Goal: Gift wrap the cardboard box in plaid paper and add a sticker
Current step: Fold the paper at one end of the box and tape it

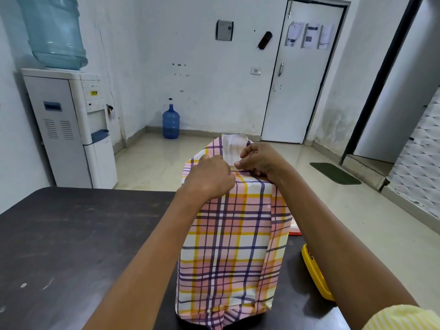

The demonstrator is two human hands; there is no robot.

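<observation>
Where box (233, 246) stands, dark table (71, 246), water dispenser (71, 129), door (297, 96).

1. Office back room or pantry, plain white walls.
2. Water dispenser (71, 125) at left, spare jug (170, 122) on floor at centre.
3. Door (307, 70) upper right with notices (309, 35) taped on.
4. Dark table (71, 246) lower left.

paper (228, 236): pink-yellow-purple plaid | table (71, 246): dark brown | case (314, 272): yellow
</observation>
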